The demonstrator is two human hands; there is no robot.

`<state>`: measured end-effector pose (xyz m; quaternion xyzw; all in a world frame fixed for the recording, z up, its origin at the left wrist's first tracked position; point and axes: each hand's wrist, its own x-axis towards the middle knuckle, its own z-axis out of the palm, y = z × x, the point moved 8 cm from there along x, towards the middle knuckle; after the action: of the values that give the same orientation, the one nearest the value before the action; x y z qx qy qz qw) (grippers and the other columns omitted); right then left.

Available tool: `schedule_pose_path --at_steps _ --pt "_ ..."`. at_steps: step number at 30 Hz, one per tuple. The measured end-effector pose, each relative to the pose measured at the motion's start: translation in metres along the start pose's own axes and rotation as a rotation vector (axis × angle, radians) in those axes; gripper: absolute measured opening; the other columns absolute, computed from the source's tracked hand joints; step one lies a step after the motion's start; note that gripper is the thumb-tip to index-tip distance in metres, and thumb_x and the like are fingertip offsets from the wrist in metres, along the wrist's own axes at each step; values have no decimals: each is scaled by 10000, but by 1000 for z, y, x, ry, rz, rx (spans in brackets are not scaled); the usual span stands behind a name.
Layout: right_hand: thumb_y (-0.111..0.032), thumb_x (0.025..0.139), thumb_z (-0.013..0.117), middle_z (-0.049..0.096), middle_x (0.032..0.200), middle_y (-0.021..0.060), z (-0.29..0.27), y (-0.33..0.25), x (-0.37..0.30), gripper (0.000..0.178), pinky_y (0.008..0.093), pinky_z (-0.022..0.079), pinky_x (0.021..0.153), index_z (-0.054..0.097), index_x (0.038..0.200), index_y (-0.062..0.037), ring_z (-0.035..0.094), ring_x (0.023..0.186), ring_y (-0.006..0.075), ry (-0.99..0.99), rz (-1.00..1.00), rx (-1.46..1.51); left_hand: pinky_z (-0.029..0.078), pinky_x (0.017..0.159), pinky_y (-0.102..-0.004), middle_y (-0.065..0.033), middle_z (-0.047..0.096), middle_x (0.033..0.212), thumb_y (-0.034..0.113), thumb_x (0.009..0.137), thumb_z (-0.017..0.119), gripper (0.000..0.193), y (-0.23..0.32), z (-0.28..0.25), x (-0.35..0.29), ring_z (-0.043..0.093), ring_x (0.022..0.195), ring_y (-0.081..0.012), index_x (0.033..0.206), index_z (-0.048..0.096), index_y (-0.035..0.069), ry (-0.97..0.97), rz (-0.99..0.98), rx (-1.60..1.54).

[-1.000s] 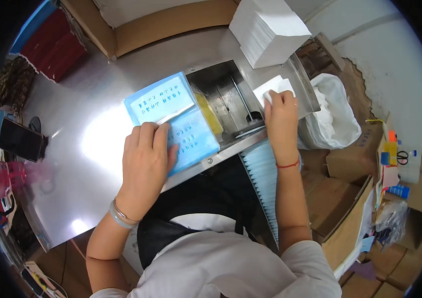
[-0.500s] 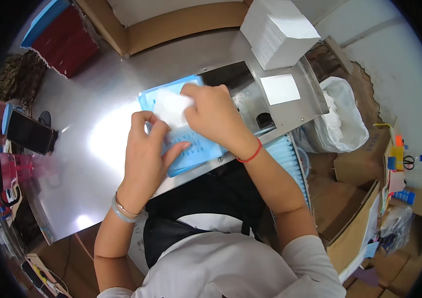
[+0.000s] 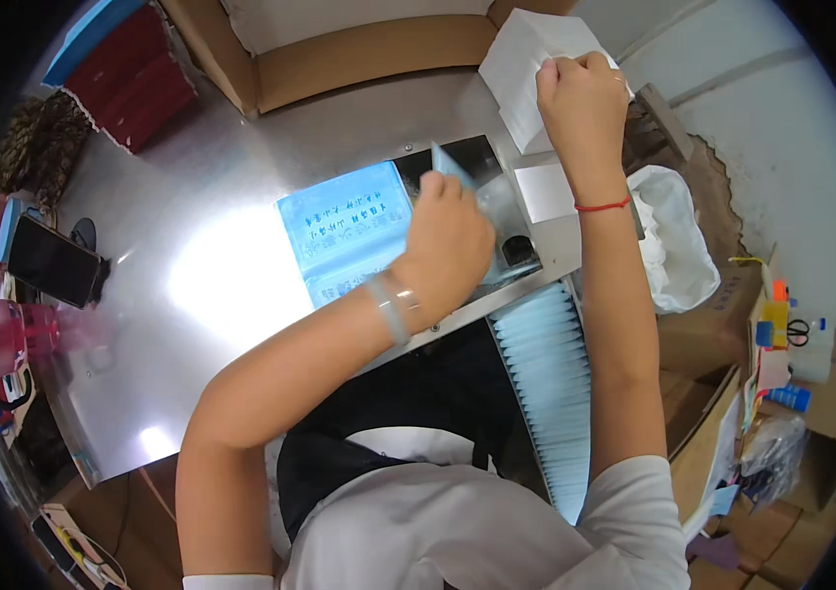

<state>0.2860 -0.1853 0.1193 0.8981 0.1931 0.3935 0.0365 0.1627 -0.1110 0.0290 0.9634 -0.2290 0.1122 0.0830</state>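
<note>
My left hand (image 3: pixel 449 241) reaches across to the right, fingers closed on a light blue plastic packet (image 3: pixel 449 162). One corner of the packet sticks up beyond the knuckles; the rest is hidden. Beside it on the metal table lies a pile of flat light blue packets (image 3: pixel 344 226) with dark blue print. My right hand (image 3: pixel 583 103) is at the tall stack of white folded sheets (image 3: pixel 521 84) at the back right. Its fingers are curled against the stack's top, and the fingertips are hidden.
A white card (image 3: pixel 541 192) lies by the dark recess (image 3: pixel 516 249) in the table. Upright blue packets (image 3: pixel 546 393) fill a tray at the edge. A white bag-lined bin (image 3: pixel 679 246) stands right. A phone (image 3: pixel 54 261) and a cardboard box (image 3: pixel 379 54) are left and far.
My right hand has gone from the blue pile to the white stack. My left hand has moved right off the pile, now with a blue packet. The white piece over the pile is gone from there.
</note>
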Motion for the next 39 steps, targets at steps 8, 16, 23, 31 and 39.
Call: schedule_pose_path --at_steps 8,16,23,31,39 --pt "-119 799 632 667 989 133 -9 49 -2 254 418 491 816 703 1018 -12 625 920 338 -31 -65 385 314 1012 -561 -169 512 1279 116 737 676 248 -28 -46 -69 469 1192 -347 976 647 54 89 -79 -164" --pt "-150 801 638 639 1141 149 -111 -185 -159 366 562 340 1091 658 1160 -80 602 1111 318 -169 -554 910 275 1036 -506 -204 391 1435 155 604 795 611 -89 -44 -145 379 1287 -401 1181 605 80 46 -192 111" --pt "-4 740 601 649 964 104 -49 -182 -103 201 572 358 1078 674 917 -65 619 954 306 -328 -418 1090 387 880 -438 -118 533 1210 61 656 715 407 -58 -50 -143 520 1073 -312 1051 667 145 233 -172 -55" --pt "-161 807 644 634 875 162 -10 -3 1 164 445 486 765 688 882 -22 610 808 347 121 -6 99 414 771 -377 -136 528 1004 90 743 716 426 -56 -53 -116 512 889 -288 1131 586 -29 142 -242 -109" --pt "-186 831 600 627 857 268 32 28 21 233 487 508 765 693 838 28 616 808 432 -271 -127 165 397 805 -419 -141 519 1006 249 685 820 389 -72 -43 -110 489 971 -300 951 649 23 -31 -358 -119"
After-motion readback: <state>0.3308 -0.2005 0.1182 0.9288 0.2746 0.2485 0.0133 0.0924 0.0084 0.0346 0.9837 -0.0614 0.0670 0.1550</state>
